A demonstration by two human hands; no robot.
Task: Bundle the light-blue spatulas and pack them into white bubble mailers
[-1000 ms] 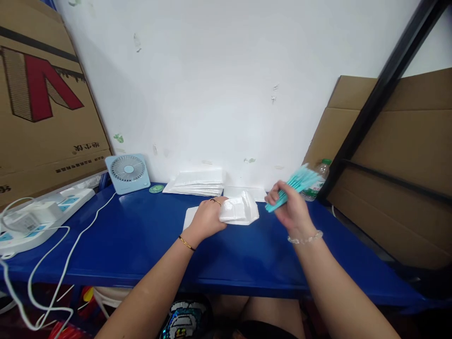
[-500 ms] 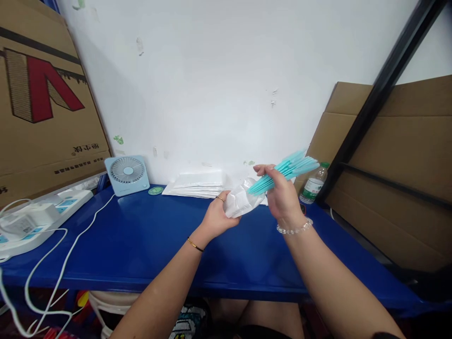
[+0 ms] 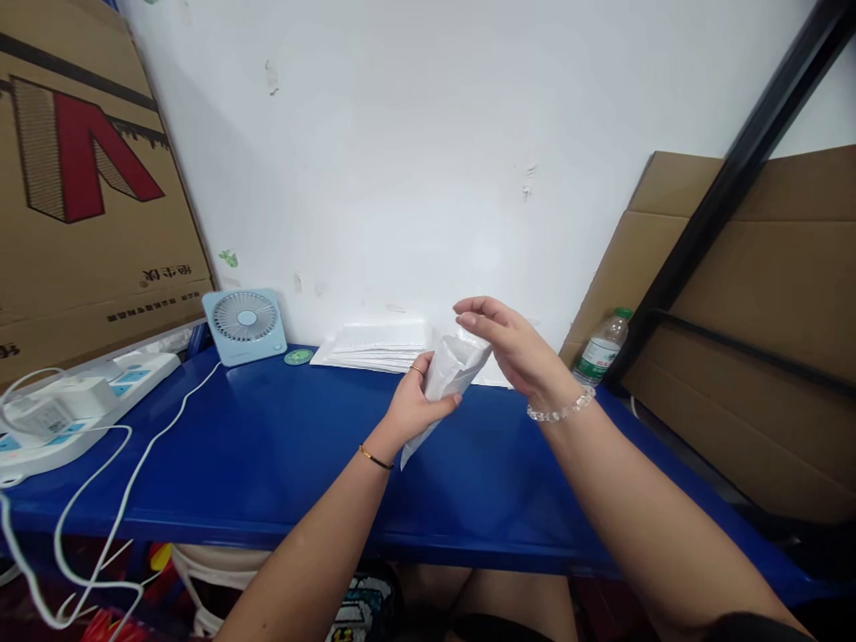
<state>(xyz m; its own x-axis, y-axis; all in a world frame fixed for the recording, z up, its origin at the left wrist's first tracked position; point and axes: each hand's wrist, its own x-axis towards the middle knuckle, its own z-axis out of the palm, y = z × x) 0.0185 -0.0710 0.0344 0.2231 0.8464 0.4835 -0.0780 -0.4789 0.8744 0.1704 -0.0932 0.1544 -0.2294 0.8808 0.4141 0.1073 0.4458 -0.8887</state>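
Observation:
My left hand [image 3: 423, 401] is closed around a white plastic mailing pouch [image 3: 449, 370], held tilted above the table with its lower corner pointing down to the left. My right hand [image 3: 512, 343] is at the pouch's upper end, its fingers bent together over the top edge and touching the plastic there. The undersides of those fingers are partly hidden. No turquoise sticks show now; the pouch is opaque, so its contents are hidden.
On the blue table [image 3: 300, 455], a stack of white pouches [image 3: 374, 343] lies against the wall. A light-blue fan [image 3: 246, 323], a green round disc [image 3: 298, 357] and a power strip [image 3: 127, 392] with cables are left. A bottle [image 3: 602, 348] and cardboard [image 3: 755, 339] stand right.
The bundle of turquoise sticks, earlier in my right hand at the pouch's mouth, is out of sight. The pouch has tipped more upright, and my right hand has moved left onto its top.

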